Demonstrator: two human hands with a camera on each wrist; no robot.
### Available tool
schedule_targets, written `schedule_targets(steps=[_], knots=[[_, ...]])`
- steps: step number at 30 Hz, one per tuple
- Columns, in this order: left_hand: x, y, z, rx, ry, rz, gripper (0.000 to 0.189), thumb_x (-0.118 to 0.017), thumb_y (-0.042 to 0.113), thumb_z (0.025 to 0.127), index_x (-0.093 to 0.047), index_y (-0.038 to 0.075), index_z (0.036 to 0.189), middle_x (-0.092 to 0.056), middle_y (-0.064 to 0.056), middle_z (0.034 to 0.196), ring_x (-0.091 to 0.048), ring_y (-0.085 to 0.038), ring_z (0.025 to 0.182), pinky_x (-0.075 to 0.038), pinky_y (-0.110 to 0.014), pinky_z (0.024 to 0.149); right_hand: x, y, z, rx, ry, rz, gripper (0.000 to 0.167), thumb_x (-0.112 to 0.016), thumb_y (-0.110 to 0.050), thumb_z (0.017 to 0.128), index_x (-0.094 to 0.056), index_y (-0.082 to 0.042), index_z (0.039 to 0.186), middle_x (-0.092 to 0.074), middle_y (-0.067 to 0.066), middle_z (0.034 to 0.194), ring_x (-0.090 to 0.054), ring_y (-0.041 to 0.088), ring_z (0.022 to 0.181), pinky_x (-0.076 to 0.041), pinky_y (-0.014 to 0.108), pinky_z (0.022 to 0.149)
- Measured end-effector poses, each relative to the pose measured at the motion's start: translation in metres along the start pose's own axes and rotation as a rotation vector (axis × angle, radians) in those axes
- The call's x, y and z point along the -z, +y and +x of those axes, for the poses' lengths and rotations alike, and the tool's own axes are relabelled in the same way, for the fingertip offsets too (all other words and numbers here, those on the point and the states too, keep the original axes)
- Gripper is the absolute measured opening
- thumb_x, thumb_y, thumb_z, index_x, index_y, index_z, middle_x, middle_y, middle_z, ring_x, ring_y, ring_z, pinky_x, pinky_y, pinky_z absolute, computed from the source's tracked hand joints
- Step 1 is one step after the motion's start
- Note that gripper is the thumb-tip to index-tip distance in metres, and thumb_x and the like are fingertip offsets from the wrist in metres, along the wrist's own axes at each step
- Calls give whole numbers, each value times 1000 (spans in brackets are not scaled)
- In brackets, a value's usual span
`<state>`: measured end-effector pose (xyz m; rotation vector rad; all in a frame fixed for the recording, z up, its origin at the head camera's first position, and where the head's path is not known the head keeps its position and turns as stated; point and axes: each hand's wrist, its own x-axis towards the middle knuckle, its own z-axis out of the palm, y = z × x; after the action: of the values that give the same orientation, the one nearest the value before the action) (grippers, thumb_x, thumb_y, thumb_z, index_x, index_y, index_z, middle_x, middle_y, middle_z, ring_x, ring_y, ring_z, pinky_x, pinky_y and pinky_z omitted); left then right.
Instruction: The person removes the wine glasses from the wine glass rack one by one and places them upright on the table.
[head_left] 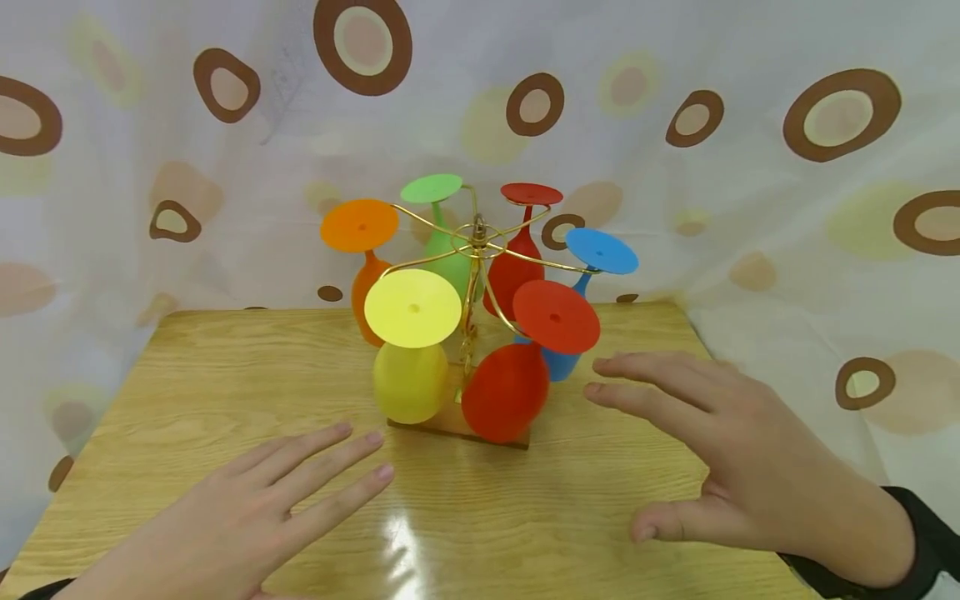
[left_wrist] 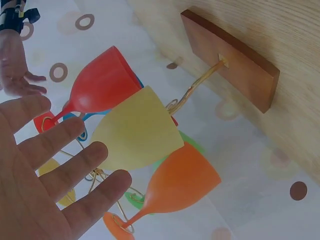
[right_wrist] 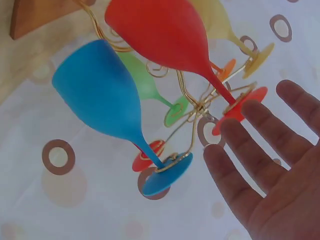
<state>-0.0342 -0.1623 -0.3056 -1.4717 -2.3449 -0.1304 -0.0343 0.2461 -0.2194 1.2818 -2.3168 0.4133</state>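
Note:
A gold wire rack [head_left: 478,237] on a wooden base [left_wrist: 250,80] holds several coloured wine glasses upside down by their feet. At the front hang a yellow glass [head_left: 408,383] and a red glass [head_left: 506,396]. Farther round are an orange glass [left_wrist: 185,180], a green glass [head_left: 450,262], a second red glass [head_left: 517,275] and a blue glass [right_wrist: 100,92]. My left hand [head_left: 262,504], fingers extended, is over the table in front of the yellow glass and holds nothing. To the right of the rack, my right hand [head_left: 735,450] is nearest the blue and front red glasses, fingers spread, likewise holding nothing.
The rack stands on a light wood-grain table [head_left: 247,375], towards its far edge. A white cloth [head_left: 450,50] with brown rings hangs behind the table and along its sides. Light reflects off the tabletop near the front.

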Motion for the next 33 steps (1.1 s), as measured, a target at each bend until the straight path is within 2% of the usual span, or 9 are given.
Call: schedule_targets(steps=[4, 7, 10, 14, 18, 21, 23, 29, 33], knots=[[1, 2, -4, 19, -12, 13, 92, -47, 81, 85, -32, 26, 157, -38, 0, 158, -46, -26, 137, -44, -35, 106, 7, 3, 12, 8, 43, -36, 60, -63, -59, 91, -68, -10, 126, -66, 9, 126, -63, 22, 106, -40, 12, 102], [2, 3, -5, 16, -15, 13, 90, -48, 80, 85, -33, 28, 157, -41, 0, 156, -48, -26, 134, -55, -44, 92, 12, 7, 23, 18, 52, -41, 53, -59, -53, 97, -68, -9, 125, -65, 10, 127, -62, 23, 109, -38, 11, 103], [2, 3, -4, 12, -23, 11, 89, -48, 79, 86, -32, 29, 157, -42, 0, 155, -49, -26, 134, -56, -45, 90, 18, 14, 35, 32, 8, -31, 55, -57, -52, 98, -65, -8, 130, -61, 11, 134, -58, 27, 118, -34, 14, 111], [3, 3, -2, 12, -29, 3, 87, -49, 78, 86, -32, 30, 157, -42, 1, 154, -49, -26, 134, -56, -45, 90, 24, 26, 50, 80, -134, -18, 60, -65, -48, 95, -57, -12, 141, -51, 9, 148, -51, 27, 131, -27, 21, 118], [3, 4, -1, 4, -23, -8, 85, -50, 77, 87, -32, 30, 157, -43, 1, 154, -49, -26, 134, -56, -46, 90, 25, 37, 62, 109, -277, -30, 71, -76, -41, 88, -48, -19, 149, -42, 5, 156, -42, 27, 140, -33, 37, 119], [3, 4, 0, -6, -29, -6, 83, -49, 75, 89, -31, 30, 157, -42, 1, 154, -49, -27, 134, -56, -47, 90, 25, 43, 68, 100, -336, -46, 74, -77, -40, 86, -45, -22, 151, -40, 5, 157, -38, 30, 144, -39, 51, 114], [2, 4, 0, -12, -32, -2, 82, -49, 73, 90, -31, 30, 157, -41, 0, 155, -48, -28, 134, -56, -48, 90, 26, 46, 72, 87, -366, -43, 75, -77, -41, 86, -44, -23, 151, -39, 5, 158, -36, 31, 145, -40, 56, 110], [1, 5, -1, -26, -9, 0, 79, -47, 72, 92, -32, 29, 157, -42, 0, 155, -49, -27, 133, -56, -47, 89, 30, 53, 83, 29, -472, -21, 75, -77, -44, 86, -44, -26, 151, -36, 0, 160, -33, 27, 147, -40, 57, 111], [0, 4, -1, -51, 23, -16, 77, -48, 70, 93, -35, 27, 156, -46, -1, 151, -52, -26, 130, -56, -48, 89, 33, 55, 88, -3, -535, 4, 74, -79, -38, 85, -46, -26, 150, -39, -5, 157, -35, 24, 146, -41, 54, 111]])
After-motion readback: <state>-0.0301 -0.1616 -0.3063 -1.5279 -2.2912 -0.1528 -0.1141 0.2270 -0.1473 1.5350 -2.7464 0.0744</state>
